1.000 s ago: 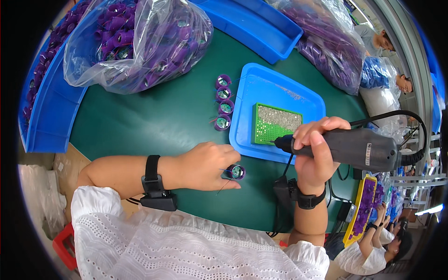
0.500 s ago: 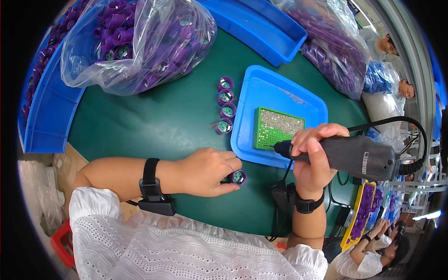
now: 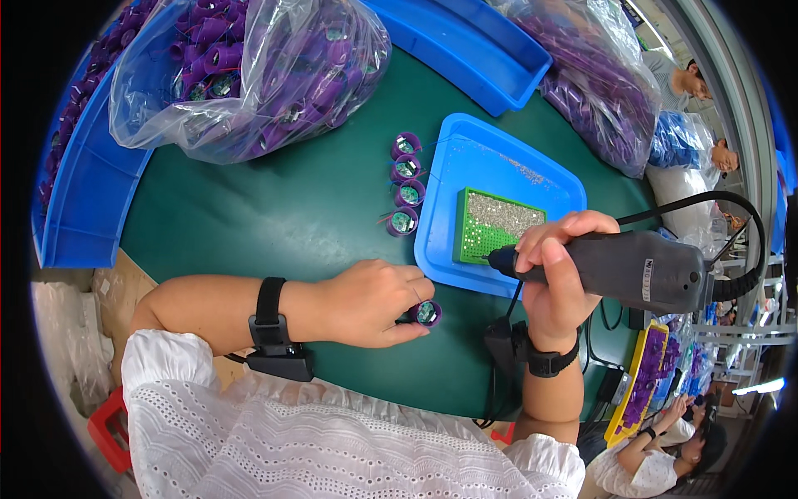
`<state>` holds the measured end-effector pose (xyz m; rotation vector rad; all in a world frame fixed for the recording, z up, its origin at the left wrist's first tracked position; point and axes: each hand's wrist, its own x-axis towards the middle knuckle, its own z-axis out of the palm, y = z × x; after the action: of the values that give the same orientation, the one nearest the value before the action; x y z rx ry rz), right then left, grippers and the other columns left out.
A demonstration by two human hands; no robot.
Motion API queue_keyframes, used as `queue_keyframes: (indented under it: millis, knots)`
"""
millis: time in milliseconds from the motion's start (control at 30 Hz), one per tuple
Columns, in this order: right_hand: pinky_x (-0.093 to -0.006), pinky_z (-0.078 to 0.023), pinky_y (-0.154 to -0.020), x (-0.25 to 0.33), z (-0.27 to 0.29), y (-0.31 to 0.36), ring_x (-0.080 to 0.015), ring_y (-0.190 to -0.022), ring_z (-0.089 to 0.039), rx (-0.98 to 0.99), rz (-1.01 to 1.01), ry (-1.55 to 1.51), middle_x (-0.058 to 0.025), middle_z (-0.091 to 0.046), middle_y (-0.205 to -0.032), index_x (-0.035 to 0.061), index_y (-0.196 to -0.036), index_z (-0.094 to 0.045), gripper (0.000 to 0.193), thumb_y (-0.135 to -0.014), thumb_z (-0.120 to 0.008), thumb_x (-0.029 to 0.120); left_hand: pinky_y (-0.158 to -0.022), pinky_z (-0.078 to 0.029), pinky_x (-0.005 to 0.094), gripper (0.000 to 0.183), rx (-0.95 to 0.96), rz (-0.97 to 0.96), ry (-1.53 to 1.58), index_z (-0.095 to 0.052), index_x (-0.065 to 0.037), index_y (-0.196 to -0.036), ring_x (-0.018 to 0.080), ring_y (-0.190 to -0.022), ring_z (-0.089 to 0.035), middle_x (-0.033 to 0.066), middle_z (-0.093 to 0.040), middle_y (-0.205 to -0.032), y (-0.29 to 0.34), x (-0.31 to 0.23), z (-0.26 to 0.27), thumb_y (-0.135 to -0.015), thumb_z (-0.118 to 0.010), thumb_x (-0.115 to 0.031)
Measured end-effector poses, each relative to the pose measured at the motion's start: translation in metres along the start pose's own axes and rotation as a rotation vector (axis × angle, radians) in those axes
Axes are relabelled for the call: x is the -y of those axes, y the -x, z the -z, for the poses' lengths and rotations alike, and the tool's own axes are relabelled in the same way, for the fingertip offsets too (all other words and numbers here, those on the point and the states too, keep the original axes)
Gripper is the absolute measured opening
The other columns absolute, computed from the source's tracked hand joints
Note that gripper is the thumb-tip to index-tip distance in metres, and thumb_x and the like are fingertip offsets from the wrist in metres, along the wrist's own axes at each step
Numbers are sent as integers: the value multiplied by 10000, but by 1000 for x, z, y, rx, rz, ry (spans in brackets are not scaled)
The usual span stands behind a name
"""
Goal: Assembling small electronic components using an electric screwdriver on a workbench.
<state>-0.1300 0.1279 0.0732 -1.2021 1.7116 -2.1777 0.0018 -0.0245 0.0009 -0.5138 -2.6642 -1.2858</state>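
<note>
My left hand (image 3: pixel 384 304) pinches a small purple plastic cup (image 3: pixel 427 313) with a green circuit board inside, low over the green table. Wrapped round a dark grey electric screwdriver (image 3: pixel 636 270) is my right hand (image 3: pixel 559 270). The screwdriver's tip points left, at the lower right part of a green screw tray (image 3: pixel 482 237) with rows of holes and many small silver screws. Whether the tip touches a screw is too small to tell. That tray lies in a shallow blue tray (image 3: pixel 434 249). Left of it, several purple cups with circuit boards (image 3: pixel 408 195) stand in a column.
A clear plastic bag (image 3: pixel 291 91) full of purple cups lies at the far left, beside a blue bin (image 3: pixel 96 195). Another blue bin (image 3: pixel 465 54) and a bag of purple parts (image 3: pixel 603 100) are at the back. The screwdriver's cable (image 3: pixel 706 197) loops on the right. Other people sit beyond.
Both hands keep their grips, with hardly any motion. The whole view has shifted slightly, and the screwdriver sits a touch higher in the picture.
</note>
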Motion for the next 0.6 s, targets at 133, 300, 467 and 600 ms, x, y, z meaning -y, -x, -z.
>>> queue_keyframes:
  millis: [133,300,467,600]
  knots:
    - [-273,-440,-512,2,3,0,-147,-530,-511,-8,20,-44,-68,-502,-677,26,-1009,-414,267,-787,-547,-39,-534,-476,379,259,-16,7,22,-570,-27,-840,295,-625,-597,104,-583,-752,1,0,-1,-750,-687,-239]
    - [-321,-437,-574,21,0,0,-169,-532,-499,-6,36,-86,-62,-489,-683,52,-1007,-417,264,-796,-571,17,-554,-489,360,277,-8,41,67,-593,-15,-879,253,-648,-630,105,-609,-776,1,1,-1,-739,-701,-229]
    - [-330,-419,-602,47,-10,14,-172,-533,-496,23,10,-163,-52,-494,-682,87,-991,-408,279,-803,-615,99,-555,-492,353,297,-20,39,49,-597,-7,-892,239,-651,-642,105,-619,-794,1,4,-4,-730,-712,-228]
    - [-342,-432,-596,54,-18,30,-182,-565,-524,93,-58,-180,-53,-512,-696,96,-985,-398,314,-790,-642,76,-549,-490,352,318,-34,34,65,-601,-2,-901,243,-645,-639,107,-622,-789,0,4,-4,-715,-727,-227]
